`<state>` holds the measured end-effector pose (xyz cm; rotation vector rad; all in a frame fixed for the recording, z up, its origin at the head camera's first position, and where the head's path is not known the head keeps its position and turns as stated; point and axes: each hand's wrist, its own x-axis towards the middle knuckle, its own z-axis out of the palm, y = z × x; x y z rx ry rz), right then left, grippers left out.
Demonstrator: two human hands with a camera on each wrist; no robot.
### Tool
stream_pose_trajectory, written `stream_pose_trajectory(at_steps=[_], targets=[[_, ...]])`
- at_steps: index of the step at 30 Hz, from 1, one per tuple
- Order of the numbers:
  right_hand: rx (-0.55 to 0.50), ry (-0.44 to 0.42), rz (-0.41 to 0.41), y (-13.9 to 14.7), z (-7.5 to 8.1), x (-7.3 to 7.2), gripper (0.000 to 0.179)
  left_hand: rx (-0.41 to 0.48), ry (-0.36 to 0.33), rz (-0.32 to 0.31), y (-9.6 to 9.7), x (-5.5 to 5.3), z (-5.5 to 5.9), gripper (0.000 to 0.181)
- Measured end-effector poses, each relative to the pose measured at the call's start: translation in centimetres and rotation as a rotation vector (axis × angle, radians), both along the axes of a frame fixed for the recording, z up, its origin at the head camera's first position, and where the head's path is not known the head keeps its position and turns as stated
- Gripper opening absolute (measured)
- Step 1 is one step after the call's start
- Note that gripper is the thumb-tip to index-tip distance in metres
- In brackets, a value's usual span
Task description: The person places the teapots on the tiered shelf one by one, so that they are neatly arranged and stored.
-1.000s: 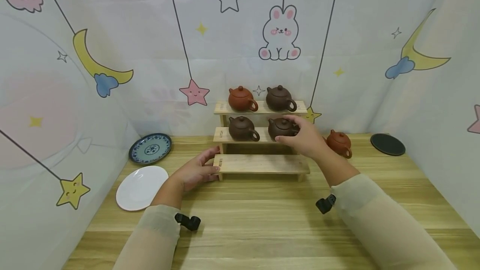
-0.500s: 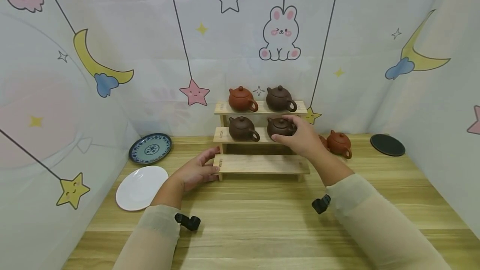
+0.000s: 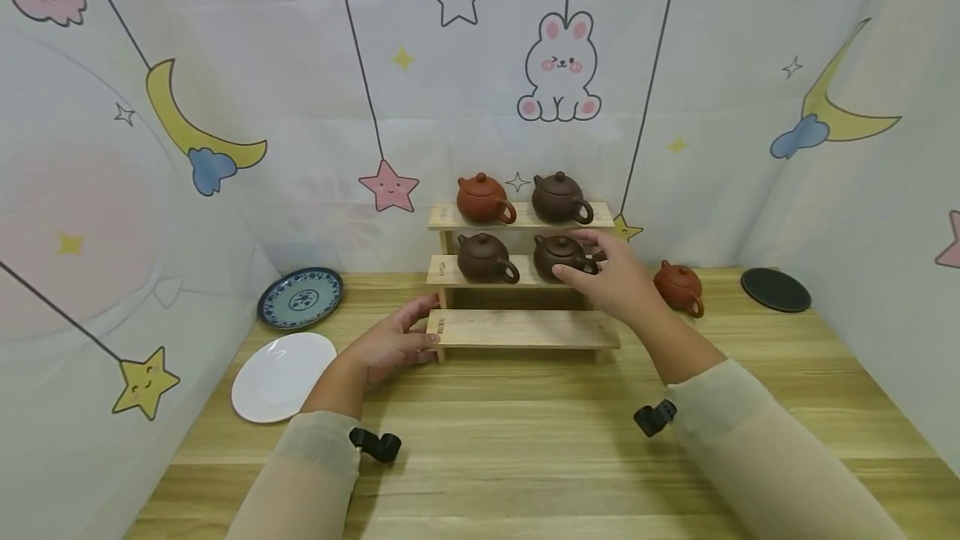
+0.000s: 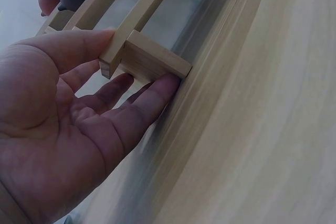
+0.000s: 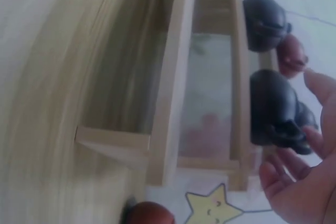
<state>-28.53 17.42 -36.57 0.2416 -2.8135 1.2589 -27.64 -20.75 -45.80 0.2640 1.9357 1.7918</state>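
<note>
A three-step wooden display stand (image 3: pixel 521 327) holds two teapots on each of its upper two steps. My left hand (image 3: pixel 390 348) grips its left end; the left wrist view shows the thumb at the board's end and the fingers against the leg (image 4: pixel 152 59). On the middle step, my right hand (image 3: pixel 621 286) is spread around the handle side of a dark brown teapot (image 3: pixel 553 257). In the right wrist view a gap shows between the fingers and that teapot (image 5: pixel 270 106). Another dark teapot (image 3: pixel 483 258) sits to its left.
The top step carries a reddish teapot (image 3: pixel 482 200) and a dark one (image 3: pixel 557 198). Right of the stand is another reddish teapot (image 3: pixel 678 286), then a black round plate (image 3: pixel 776 289). A blue patterned plate (image 3: pixel 302 298) and a white plate (image 3: pixel 277 377) lie left.
The dark teapot on the middle step shifted slightly left under my right hand. That hand has since let go and drawn back a little to the right. My left hand stays put.
</note>
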Motion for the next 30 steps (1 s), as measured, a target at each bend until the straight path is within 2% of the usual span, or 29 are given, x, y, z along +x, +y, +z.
stream_pose_trajectory(at_steps=[5, 9, 14, 23, 30], targets=[[-0.05, 0.036, 0.018, 1.9, 0.1, 2.2, 0.081, -0.007, 0.004, 0.001, 0.0, 0.1, -0.1, 0.081], [-0.093, 0.055, 0.007, 3.7, -0.2, 3.7, 0.072, -0.014, 0.011, 0.001, 0.0, 0.0, -0.1, 0.081], [-0.069, 0.074, -0.039, 6.3, -1.3, 4.8, 0.067, -0.012, 0.014, 0.0, -0.1, 0.0, -0.2, 0.081], [-0.004, 0.004, -0.13, 11.7, -3.7, 4.9, 0.081, -0.009, 0.006, -0.003, 0.0, 0.0, -0.1, 0.081], [0.106, -0.016, -0.185, 14.6, -4.3, 3.3, 0.086, -0.006, 0.008, 0.001, 0.0, 0.0, 0.0, 0.081]])
